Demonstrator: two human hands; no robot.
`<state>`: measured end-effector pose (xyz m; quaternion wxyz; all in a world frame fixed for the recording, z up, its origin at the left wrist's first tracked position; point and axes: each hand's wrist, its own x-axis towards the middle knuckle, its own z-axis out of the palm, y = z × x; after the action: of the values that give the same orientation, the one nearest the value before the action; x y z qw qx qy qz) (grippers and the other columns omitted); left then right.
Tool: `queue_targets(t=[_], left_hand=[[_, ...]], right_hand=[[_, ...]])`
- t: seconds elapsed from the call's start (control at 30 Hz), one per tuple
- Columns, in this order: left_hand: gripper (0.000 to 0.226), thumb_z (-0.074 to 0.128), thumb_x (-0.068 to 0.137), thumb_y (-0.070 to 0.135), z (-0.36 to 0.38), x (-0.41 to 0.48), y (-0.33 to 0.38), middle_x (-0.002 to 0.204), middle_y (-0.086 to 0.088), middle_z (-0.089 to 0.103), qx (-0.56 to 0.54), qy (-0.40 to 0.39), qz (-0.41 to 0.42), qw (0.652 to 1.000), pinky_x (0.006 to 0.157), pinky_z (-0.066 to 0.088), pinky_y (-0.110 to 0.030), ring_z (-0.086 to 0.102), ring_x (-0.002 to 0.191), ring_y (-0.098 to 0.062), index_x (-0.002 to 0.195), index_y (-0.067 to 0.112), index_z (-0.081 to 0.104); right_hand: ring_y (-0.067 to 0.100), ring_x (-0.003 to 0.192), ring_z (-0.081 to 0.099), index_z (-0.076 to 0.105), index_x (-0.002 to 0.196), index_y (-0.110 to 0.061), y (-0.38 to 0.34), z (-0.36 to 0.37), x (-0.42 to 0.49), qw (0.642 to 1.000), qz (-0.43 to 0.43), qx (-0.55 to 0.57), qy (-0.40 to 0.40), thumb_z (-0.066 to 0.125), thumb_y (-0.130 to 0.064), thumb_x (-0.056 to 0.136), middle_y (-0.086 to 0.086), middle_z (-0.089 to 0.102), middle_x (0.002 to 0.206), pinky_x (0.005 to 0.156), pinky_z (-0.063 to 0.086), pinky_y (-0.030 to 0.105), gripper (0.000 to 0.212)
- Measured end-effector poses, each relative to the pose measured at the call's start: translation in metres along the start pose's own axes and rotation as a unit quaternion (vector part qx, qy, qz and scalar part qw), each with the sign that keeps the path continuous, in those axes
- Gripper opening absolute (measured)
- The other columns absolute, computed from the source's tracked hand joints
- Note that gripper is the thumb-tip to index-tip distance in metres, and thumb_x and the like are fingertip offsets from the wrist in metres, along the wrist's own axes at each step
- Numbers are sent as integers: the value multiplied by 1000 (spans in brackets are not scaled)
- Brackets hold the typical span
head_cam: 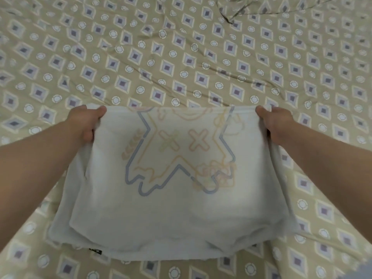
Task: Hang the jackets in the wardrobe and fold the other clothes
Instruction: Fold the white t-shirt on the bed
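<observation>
- In the head view, your left hand (86, 122) gripped the far left corner of a white cotton T-shirt (161, 214). The thumb lay on top of the cloth and the fingers were curled under it.
- Your right hand (278, 123) gripped the far right corner of the same T-shirt in the same way, thumb above and fingers tucked out of sight below.
- The T-shirt was pulled taut between your two hands along its far edge, and both forearms reached out over its sides.
- A pale pastel line print (181, 150) of grey, orange and pink outlines, with two crosses in the middle, covered the far half of the T-shirt. It ran up to the far edge and was cut off there.
- The T-shirt sat on the near middle part of the bed, its near hem toward you. A second white layer stuck out from under the top one along the left side and the near edge.
- A small black label (95, 251) peeked out below the near left corner.
- Under it all lay a wrinkled beige bed sheet (181, 57) patterned with grey-and-purple diamonds and white circles.
- A bunched fold of the same patterned fabric (261, 9) sat at the far right, well apart from the T-shirt.
- Whether the far edge was lifted off the sheet could not be told.
</observation>
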<state>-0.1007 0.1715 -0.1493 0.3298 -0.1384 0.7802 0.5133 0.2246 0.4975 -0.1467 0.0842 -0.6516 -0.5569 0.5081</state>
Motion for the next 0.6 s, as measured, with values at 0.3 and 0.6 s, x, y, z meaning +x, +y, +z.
queue_targets(t=[0.3,0.6], left_hand=[[45,67,75,52,-29,-45,-28,83,-12,71,108,13,20,994,88,54,-44,69,94,-32,84,8,68],[16,58,94,13,-36,-80,-59,96,-12,59,344,38,180,921,75,37,-35,55,87,-30,104,1,61]], right_hand=[[23,67,49,58,80,-15,28,-24,-38,997,0,18,-70,73,-55,76,8,52,68,61,41,34,43],[28,90,63,65,96,-6,87,-24,-102,985,-9,-158,-61,59,-30,92,9,68,98,88,51,41,25]])
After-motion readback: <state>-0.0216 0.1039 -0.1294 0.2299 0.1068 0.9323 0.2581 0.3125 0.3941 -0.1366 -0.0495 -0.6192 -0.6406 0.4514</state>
